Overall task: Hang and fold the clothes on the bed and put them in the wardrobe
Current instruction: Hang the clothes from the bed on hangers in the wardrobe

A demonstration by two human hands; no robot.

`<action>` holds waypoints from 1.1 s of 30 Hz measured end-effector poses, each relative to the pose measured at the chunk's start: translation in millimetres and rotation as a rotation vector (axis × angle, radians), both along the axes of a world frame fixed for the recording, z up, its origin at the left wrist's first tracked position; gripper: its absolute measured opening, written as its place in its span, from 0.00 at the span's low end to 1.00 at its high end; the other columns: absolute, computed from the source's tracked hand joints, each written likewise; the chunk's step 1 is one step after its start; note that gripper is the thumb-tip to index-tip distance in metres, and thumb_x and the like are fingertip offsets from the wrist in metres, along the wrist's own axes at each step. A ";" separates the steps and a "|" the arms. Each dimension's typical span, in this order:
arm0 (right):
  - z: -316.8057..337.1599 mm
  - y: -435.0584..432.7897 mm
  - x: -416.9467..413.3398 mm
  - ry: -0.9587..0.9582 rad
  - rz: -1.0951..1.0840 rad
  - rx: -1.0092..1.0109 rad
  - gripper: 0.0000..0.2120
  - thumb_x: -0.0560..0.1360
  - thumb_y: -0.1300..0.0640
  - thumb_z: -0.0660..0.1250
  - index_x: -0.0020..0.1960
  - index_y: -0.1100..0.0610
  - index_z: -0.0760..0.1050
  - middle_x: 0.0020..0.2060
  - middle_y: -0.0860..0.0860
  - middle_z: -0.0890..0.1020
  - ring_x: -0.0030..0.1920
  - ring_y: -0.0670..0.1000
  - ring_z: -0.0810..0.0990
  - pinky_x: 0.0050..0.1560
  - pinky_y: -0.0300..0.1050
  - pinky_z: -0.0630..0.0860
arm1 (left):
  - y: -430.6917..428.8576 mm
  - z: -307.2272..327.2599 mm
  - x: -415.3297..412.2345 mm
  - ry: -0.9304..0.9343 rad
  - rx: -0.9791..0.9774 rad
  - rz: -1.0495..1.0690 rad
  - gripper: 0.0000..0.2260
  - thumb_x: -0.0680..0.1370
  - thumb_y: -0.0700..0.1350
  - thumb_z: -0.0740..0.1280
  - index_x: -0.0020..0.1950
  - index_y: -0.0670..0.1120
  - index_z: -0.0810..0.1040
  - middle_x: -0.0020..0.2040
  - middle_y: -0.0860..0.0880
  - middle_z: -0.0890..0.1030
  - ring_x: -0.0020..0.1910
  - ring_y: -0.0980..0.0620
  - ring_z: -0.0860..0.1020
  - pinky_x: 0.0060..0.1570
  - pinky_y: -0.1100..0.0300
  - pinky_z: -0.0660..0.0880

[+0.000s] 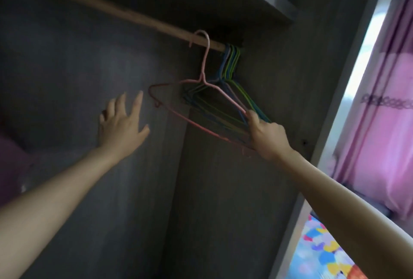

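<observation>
1. A person is reaching both bare arms into a dark grey wardrobe (67, 66), where a wooden rail (134, 18) is running across the top, under a shelf.
2. A pink wire hanger (205, 59) is hanging by its hook on the rail, tilted, with its body swinging out below the rail.
3. A bundle of blue and green wire hangers (232, 59) is crowding the right end of the rail, just beside the pink hook.
4. The right hand (268, 138) is gripping the pink hanger's lower right corner, below the rail's right end. The grip is closed tight around the wire, and whether it is also catching wires from the bundle is unclear.
5. The left hand (121, 126) is hovering below the rail's middle, its grip wide open and holding nothing, fingers spread, near the hanger's left tip but apart from it.
6. No garment is clearly showing. A blurred pink shape low under the rail's left end is too unclear to name.
7. Handling, as a judgement: the hanger is looking light, thin and springy, likely to snag on its neighbours, so taking it at the neck or both shoulders is probably safest when unhooking.
8. Right of the rail, outside the wardrobe, a pink curtain (391, 122) is hanging over a bright patterned sheet (324, 256).
</observation>
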State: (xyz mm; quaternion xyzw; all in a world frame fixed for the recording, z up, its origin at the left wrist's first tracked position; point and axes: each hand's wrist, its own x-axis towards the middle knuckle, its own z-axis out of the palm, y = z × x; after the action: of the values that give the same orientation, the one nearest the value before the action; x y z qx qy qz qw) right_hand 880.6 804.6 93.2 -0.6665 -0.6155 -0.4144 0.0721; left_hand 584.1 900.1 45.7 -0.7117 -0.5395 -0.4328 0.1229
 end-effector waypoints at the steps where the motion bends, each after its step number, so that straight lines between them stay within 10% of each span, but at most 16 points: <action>1: -7.3 -9.4 1.8 -0.033 -0.020 -0.033 0.28 0.77 0.58 0.58 0.75 0.59 0.53 0.57 0.56 0.77 0.47 0.62 0.80 0.37 0.47 0.63 | 0.4 -4.8 4.2 -0.006 0.011 -0.018 0.38 0.73 0.48 0.70 0.77 0.47 0.54 0.73 0.35 0.57 0.70 0.36 0.56 0.62 0.38 0.59; 7: -39.9 -84.5 17.8 -0.308 0.160 -0.039 0.28 0.52 0.71 0.79 0.52 0.70 0.79 0.26 0.58 0.78 0.16 0.58 0.71 0.16 0.38 0.64 | 0.0 -33.6 38.7 -0.006 0.013 -0.128 0.35 0.72 0.47 0.71 0.75 0.42 0.59 0.71 0.32 0.61 0.70 0.34 0.57 0.62 0.37 0.58; 11: -59.4 -128.8 39.2 -0.341 0.176 -0.101 0.32 0.53 0.70 0.79 0.55 0.66 0.72 0.23 0.54 0.76 0.17 0.53 0.72 0.19 0.35 0.64 | -2.6 -55.0 69.2 -0.080 -0.067 -0.270 0.14 0.79 0.45 0.60 0.62 0.41 0.76 0.58 0.37 0.77 0.62 0.39 0.70 0.59 0.48 0.60; 17: -85.7 -205.8 66.0 -0.209 0.077 -0.041 0.19 0.67 0.66 0.67 0.54 0.61 0.65 0.24 0.53 0.76 0.19 0.54 0.74 0.18 0.36 0.65 | -54.0 -84.4 118.7 -0.231 -0.322 -0.776 0.24 0.81 0.55 0.56 0.29 0.44 0.73 0.27 0.44 0.75 0.37 0.42 0.78 0.43 0.55 0.64; 21: -103.9 -259.4 91.4 -0.131 -0.062 0.031 0.22 0.62 0.66 0.68 0.54 0.61 0.66 0.26 0.54 0.79 0.21 0.55 0.76 0.17 0.38 0.66 | -92.2 -91.1 149.8 -0.252 -0.269 -1.028 0.22 0.79 0.53 0.63 0.31 0.38 0.72 0.23 0.47 0.69 0.25 0.53 0.71 0.31 0.57 0.65; 25: -133.7 -318.6 124.2 -0.044 -0.204 0.106 0.04 0.78 0.60 0.55 0.52 0.58 0.66 0.28 0.54 0.80 0.23 0.54 0.79 0.18 0.40 0.70 | -136.8 -88.6 190.1 -0.117 -0.185 -1.264 0.05 0.76 0.40 0.67 0.42 0.39 0.80 0.34 0.46 0.78 0.34 0.51 0.77 0.35 0.59 0.71; 33: -183.8 -468.1 195.6 0.089 -0.415 0.118 0.15 0.82 0.53 0.43 0.49 0.58 0.65 0.28 0.54 0.79 0.24 0.55 0.78 0.18 0.39 0.70 | -238.6 -104.2 328.2 -0.053 0.201 -1.373 0.19 0.75 0.53 0.57 0.40 0.42 0.83 0.32 0.46 0.79 0.25 0.45 0.77 0.22 0.55 0.73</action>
State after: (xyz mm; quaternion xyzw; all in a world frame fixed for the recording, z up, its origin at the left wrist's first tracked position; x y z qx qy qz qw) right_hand 1076.1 336.5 -90.6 -0.7912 -0.4359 -0.4258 0.0514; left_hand 912.3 661.5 -58.4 -0.8664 0.0726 -0.4775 -0.1265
